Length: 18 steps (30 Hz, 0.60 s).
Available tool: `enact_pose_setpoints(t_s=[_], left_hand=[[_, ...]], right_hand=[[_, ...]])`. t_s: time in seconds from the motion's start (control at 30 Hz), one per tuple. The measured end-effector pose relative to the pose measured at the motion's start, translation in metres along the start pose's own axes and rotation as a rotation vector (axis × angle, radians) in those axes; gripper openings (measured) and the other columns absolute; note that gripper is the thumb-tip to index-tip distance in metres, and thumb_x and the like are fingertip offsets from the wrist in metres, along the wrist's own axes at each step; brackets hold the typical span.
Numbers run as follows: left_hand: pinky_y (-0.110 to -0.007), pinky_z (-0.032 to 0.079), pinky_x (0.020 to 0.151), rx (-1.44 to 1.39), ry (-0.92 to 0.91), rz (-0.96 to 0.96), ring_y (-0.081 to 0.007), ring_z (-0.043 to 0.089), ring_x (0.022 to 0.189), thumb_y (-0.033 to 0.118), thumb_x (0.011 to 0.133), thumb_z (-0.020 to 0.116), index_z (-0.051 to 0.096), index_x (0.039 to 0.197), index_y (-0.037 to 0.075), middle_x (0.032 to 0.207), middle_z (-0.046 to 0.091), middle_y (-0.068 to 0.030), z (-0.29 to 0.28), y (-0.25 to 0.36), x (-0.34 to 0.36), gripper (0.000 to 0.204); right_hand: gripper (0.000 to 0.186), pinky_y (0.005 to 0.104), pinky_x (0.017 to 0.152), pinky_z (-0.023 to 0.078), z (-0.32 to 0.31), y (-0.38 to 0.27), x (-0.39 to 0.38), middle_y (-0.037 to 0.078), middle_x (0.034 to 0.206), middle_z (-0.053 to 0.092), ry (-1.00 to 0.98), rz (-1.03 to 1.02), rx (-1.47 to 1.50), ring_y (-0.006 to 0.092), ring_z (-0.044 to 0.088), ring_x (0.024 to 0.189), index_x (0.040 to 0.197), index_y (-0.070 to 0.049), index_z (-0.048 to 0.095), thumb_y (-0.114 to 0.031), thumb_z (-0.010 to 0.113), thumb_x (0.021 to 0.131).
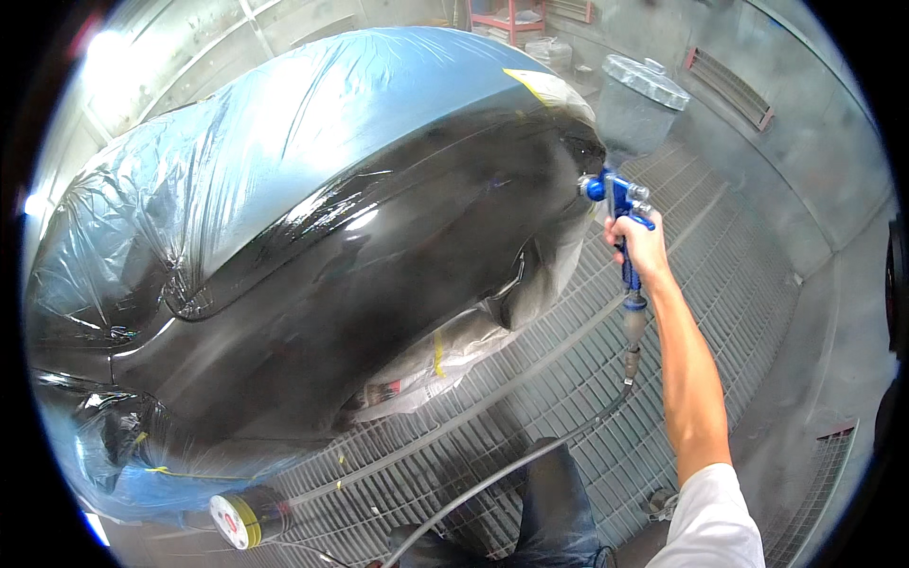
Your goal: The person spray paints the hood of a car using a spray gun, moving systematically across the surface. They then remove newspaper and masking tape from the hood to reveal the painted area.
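Observation:
My right hand (640,244) is closed around the grip of a blue spray gun (620,194), its arm stretched forward on the right. A large grey paint cup (639,114) with a lid sits above the gun. The nozzle faces the end of a glossy black car body panel (398,256), close to its surface; whether paint is coming out I cannot tell. From the gun's lower end an air hose (530,456) curves down to the lower edge. Blue-tinted plastic sheeting (284,123) covers the car above the panel. My left hand is out of view.
Slatted metal grating (473,431) forms the floor around my legs. A round tin-like container (235,521) with yellow tape stands at lower left. Masking paper (426,364) hangs below the panel. A red shelf (511,19) and a wall vent (729,88) are farther back.

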<state>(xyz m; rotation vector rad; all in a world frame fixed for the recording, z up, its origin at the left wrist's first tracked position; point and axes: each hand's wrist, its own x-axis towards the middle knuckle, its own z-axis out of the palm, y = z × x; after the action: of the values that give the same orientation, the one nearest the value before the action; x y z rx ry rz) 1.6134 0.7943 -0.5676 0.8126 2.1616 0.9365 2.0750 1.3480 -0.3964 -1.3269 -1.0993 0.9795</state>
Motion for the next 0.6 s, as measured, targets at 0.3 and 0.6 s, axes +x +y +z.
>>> enact_pose_setpoints(t_s=[0.3, 0.6], left_hand=[[-0.032, 0.038, 0.057, 0.110, -0.037, -0.034, -0.0119, 0.041, 0.066, 0.017, 0.087, 0.067, 0.059, 0.078, -0.001, 0.068, 0.048, 0.0001, 0.013, 0.025, 0.022, 0.021], [-0.029, 0.038, 0.058, -0.083, 0.108, 0.049, -0.0096, 0.044, 0.066, 0.018, 0.089, 0.065, 0.063, 0.081, -0.001, 0.071, 0.053, 0.0016, -0.027, -0.059, 0.035, 0.021]], right_hand=[[0.006, 0.0259, 0.039, 0.038, -0.025, 0.066, 0.028, 0.003, 0.060, 0.053, 0.327, 0.021, -0.181, 0.0107, 0.047, 0.048, 0.069, -0.003, 0.055, -0.008, 0.053, 0.072], [0.006, 0.0234, 0.042, 0.038, 0.043, 0.043, -0.068, 0.000, 0.064, 0.052, -0.080, -0.021, 0.025, 0.0073, 0.048, 0.052, 0.079, -0.007, 0.056, -0.010, 0.056, 0.074]])
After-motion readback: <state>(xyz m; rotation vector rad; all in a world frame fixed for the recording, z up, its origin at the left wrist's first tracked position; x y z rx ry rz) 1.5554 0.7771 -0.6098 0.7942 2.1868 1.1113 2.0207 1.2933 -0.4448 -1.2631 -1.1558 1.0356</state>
